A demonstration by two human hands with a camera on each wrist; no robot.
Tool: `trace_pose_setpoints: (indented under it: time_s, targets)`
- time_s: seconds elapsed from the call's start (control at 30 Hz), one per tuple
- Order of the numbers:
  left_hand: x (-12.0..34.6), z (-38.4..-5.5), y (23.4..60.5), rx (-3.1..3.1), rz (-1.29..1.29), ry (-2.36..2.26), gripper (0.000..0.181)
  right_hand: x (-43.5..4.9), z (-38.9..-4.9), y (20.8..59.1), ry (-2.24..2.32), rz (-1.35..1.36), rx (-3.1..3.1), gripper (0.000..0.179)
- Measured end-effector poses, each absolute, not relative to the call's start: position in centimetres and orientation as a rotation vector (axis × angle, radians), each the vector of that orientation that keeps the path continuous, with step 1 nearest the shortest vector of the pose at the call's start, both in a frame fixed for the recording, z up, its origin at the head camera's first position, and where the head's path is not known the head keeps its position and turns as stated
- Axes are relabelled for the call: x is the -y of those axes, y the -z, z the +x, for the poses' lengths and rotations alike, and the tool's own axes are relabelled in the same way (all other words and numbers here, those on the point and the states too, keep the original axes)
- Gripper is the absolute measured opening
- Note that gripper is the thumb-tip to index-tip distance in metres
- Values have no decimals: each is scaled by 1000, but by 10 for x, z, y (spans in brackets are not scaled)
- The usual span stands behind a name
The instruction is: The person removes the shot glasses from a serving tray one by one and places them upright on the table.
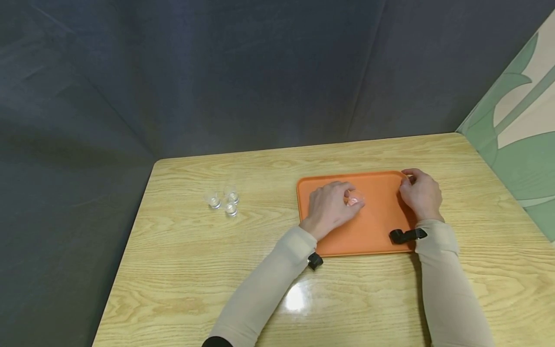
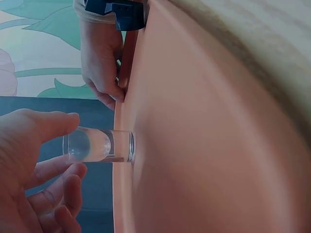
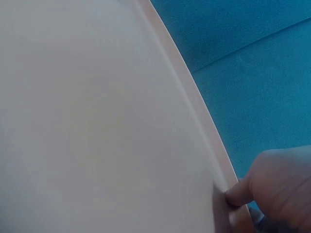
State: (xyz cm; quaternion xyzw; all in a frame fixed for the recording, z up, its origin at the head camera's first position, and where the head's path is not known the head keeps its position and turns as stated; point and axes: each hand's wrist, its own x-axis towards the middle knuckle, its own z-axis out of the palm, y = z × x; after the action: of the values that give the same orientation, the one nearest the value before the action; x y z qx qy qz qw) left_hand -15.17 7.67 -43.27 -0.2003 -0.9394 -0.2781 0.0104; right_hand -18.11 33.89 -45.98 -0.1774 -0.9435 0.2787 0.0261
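A small clear shot glass (image 2: 99,145) stands upright on the orange tray (image 1: 373,231), towards the middle in the head view. My left hand (image 1: 330,205) is around its upper part, thumb on one side and index finger on the other; the remaining fingers curl loosely beside it. At the tray's far right corner, my right hand (image 1: 421,195) grips the rim. In the right wrist view the thumb lies inside the tray's edge (image 3: 194,107), and the other fingers are mostly hidden.
Several clear shot glasses (image 1: 231,208) stand close together on the wooden table (image 1: 195,270), left of the tray. A dark cloth (image 1: 260,72) hangs behind the table, and a leaf-patterned surface (image 1: 529,144) is at the right.
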Motion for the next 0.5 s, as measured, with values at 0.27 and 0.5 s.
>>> trace_pose_setpoints:
  time_s: [0.27,0.5]
  targets:
    - [-61,-146,433,2863,-615,939,42,-339,-181,460,-864,-545,2927,45]
    - [-39,-144,423,2793,-563,992,39,-339,-181,461,-854,-549,2925,45]
